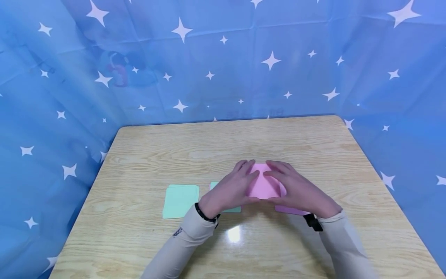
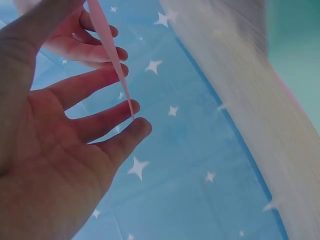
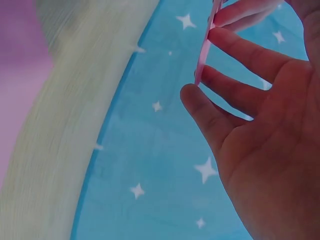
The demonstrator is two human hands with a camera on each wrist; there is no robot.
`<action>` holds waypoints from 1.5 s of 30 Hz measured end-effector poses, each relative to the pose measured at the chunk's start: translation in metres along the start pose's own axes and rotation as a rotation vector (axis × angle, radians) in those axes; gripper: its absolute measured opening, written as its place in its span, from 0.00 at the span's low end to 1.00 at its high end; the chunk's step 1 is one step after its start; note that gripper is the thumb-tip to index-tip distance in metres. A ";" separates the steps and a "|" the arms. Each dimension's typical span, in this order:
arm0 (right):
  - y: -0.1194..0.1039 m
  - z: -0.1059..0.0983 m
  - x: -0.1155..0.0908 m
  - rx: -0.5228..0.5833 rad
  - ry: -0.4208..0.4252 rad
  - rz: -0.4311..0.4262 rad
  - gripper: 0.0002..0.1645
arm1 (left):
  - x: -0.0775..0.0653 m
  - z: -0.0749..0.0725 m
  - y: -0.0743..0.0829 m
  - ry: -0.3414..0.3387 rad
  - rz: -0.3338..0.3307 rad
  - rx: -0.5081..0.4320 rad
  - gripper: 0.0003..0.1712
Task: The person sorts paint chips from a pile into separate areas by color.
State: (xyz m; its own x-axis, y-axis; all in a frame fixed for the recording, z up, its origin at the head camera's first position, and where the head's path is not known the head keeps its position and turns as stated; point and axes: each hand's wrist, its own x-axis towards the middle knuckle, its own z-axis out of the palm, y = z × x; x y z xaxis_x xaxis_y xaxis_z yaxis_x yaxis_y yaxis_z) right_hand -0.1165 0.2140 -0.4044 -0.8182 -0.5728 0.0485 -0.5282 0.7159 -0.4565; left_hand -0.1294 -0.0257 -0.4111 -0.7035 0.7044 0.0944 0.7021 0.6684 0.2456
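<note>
Between both hands, raised above the table, is a thin pink square of paper (image 1: 263, 183). The left hand (image 1: 226, 190) holds its left edge with thumb and fingertips; the right hand (image 1: 300, 190) grips the opposite edge the same way. Edge-on in the left wrist view, the pink paper (image 2: 111, 47) looks slim and slightly bent. It also shows edge-on in the right wrist view as a pink strip (image 3: 203, 56). Whether it is one sheet or several, I cannot tell. A mint-green square (image 1: 232, 210) lies partly hidden beneath the left hand. Under the right hand, a purple square (image 1: 290, 210) is mostly covered.
A small stack of mint-green squares (image 1: 180, 202) lies left of the left hand, its edges slightly uneven. The wooden table (image 1: 167, 151) has its far edge against a blue star-patterned cloth (image 1: 223, 58). Both wrists wear dark bands.
</note>
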 end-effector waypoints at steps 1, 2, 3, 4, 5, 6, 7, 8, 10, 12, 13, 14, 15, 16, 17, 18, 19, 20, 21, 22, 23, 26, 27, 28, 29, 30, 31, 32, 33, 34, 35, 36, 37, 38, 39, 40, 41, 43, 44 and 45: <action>0.002 -0.002 -0.003 -0.003 0.006 0.002 0.46 | 0.004 0.001 0.002 -0.004 0.007 0.002 0.44; 0.005 -0.004 -0.006 -0.007 0.007 0.009 0.45 | 0.009 0.002 0.005 -0.011 0.012 0.005 0.44; 0.007 -0.006 -0.009 -0.015 0.008 0.015 0.45 | 0.013 0.003 0.007 -0.018 0.017 0.010 0.43; 0.009 -0.008 -0.012 -0.022 0.009 0.021 0.45 | 0.017 0.005 0.009 -0.026 0.021 0.015 0.43; 0.011 -0.009 -0.015 -0.030 0.010 0.029 0.45 | 0.022 0.007 0.012 -0.034 0.027 0.024 0.43; 0.014 -0.010 -0.018 -0.039 0.011 0.037 0.44 | 0.026 0.009 0.015 -0.044 0.032 0.030 0.43; 0.016 -0.011 -0.021 -0.048 0.011 0.045 0.44 | 0.030 0.010 0.018 -0.051 0.039 0.044 0.44; 0.019 -0.012 -0.024 -0.053 0.011 0.052 0.43 | 0.034 0.012 0.021 -0.059 0.045 0.057 0.44; 0.025 -0.013 -0.030 -0.064 0.016 0.059 0.42 | 0.042 0.017 0.026 -0.072 0.061 0.083 0.43; 0.030 -0.012 -0.036 -0.072 0.022 0.061 0.41 | 0.048 0.023 0.031 -0.083 0.073 0.108 0.42; 0.033 -0.012 -0.039 -0.074 0.025 0.057 0.40 | 0.051 0.027 0.033 -0.087 0.079 0.119 0.41; 0.035 -0.011 -0.042 -0.081 0.029 0.051 0.39 | 0.054 0.031 0.035 -0.090 0.081 0.127 0.41; 0.038 -0.010 -0.044 -0.084 0.029 0.049 0.38 | 0.056 0.035 0.037 -0.095 0.081 0.135 0.40; 0.041 -0.009 -0.046 -0.085 0.028 0.051 0.38 | 0.058 0.039 0.039 -0.100 0.078 0.144 0.40; 0.044 -0.007 -0.048 -0.084 0.024 0.052 0.37 | 0.060 0.044 0.041 -0.101 0.080 0.157 0.40; 0.046 -0.005 -0.050 -0.079 0.018 0.061 0.37 | 0.061 0.048 0.044 -0.102 0.081 0.170 0.39; 0.049 -0.003 -0.052 -0.071 0.009 0.073 0.37 | 0.063 0.052 0.046 -0.103 0.079 0.178 0.39; 0.052 0.000 -0.054 -0.062 0.000 0.088 0.38 | 0.064 0.056 0.048 -0.108 0.076 0.185 0.39; 0.055 0.002 -0.056 -0.051 -0.011 0.103 0.38 | 0.065 0.060 0.050 -0.113 0.075 0.189 0.39; 0.058 0.006 -0.057 -0.043 -0.020 0.116 0.39 | 0.066 0.064 0.052 -0.115 0.079 0.196 0.39; 0.061 0.008 -0.059 -0.032 -0.028 0.126 0.39 | 0.067 0.067 0.053 -0.118 0.081 0.199 0.39; 0.068 0.016 -0.063 -0.019 -0.042 0.140 0.40 | 0.068 0.075 0.056 -0.135 0.077 0.210 0.37; 0.070 0.018 -0.063 -0.017 -0.047 0.140 0.39 | 0.069 0.077 0.057 -0.140 0.077 0.216 0.36; 0.071 0.020 -0.064 -0.011 -0.051 0.141 0.39 | 0.069 0.079 0.057 -0.149 0.073 0.218 0.36; 0.072 0.021 -0.064 -0.008 -0.055 0.141 0.39 | 0.070 0.080 0.058 -0.159 0.067 0.214 0.36; 0.074 0.022 -0.064 -0.009 -0.059 0.140 0.39 | 0.070 0.081 0.058 -0.170 0.063 0.212 0.35; 0.075 0.023 -0.064 -0.008 -0.066 0.140 0.39 | 0.071 0.082 0.058 -0.181 0.056 0.201 0.35; 0.076 0.024 -0.064 -0.006 -0.072 0.142 0.39 | 0.071 0.083 0.059 -0.192 0.050 0.190 0.35; 0.077 0.025 -0.064 -0.005 -0.078 0.146 0.39 | 0.072 0.084 0.059 -0.200 0.046 0.179 0.34; 0.077 0.025 -0.064 -0.004 -0.081 0.148 0.39 | 0.072 0.085 0.059 -0.205 0.042 0.170 0.34; 0.079 0.026 -0.064 -0.004 -0.082 0.144 0.39 | 0.072 0.086 0.060 -0.208 0.042 0.168 0.34; 0.079 0.027 -0.064 -0.003 -0.080 0.144 0.39 | 0.073 0.086 0.060 -0.208 0.043 0.168 0.34; 0.080 0.027 -0.064 -0.001 -0.077 0.143 0.39 | 0.073 0.086 0.060 -0.209 0.042 0.169 0.34; 0.081 0.028 -0.064 -0.004 -0.074 0.137 0.39 | 0.074 0.086 0.060 -0.208 0.045 0.175 0.33; 0.081 0.028 -0.064 -0.005 -0.070 0.133 0.39 | 0.074 0.086 0.060 -0.207 0.049 0.182 0.34; 0.081 0.028 -0.064 -0.009 -0.067 0.127 0.39 | 0.074 0.086 0.060 -0.208 0.051 0.186 0.34; 0.082 0.027 -0.064 -0.012 -0.065 0.123 0.39 | 0.075 0.086 0.060 -0.211 0.052 0.190 0.34; 0.082 0.026 -0.063 -0.016 -0.068 0.123 0.39 | 0.075 0.086 0.059 -0.215 0.056 0.198 0.34; 0.082 0.026 -0.063 -0.018 -0.069 0.121 0.40 | 0.075 0.086 0.059 -0.216 0.057 0.201 0.35; 0.081 0.025 -0.062 -0.017 -0.070 0.122 0.41 | 0.075 0.086 0.059 -0.216 0.058 0.204 0.35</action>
State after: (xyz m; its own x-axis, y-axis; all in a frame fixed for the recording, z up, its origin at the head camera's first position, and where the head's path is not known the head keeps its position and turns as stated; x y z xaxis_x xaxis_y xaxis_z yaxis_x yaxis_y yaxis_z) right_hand -0.1028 0.2978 -0.4669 -0.8590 -0.5073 -0.0683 -0.4305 0.7881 -0.4400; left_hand -0.1314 0.0877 -0.4729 -0.6371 0.7629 -0.1100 0.7635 0.6442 0.0452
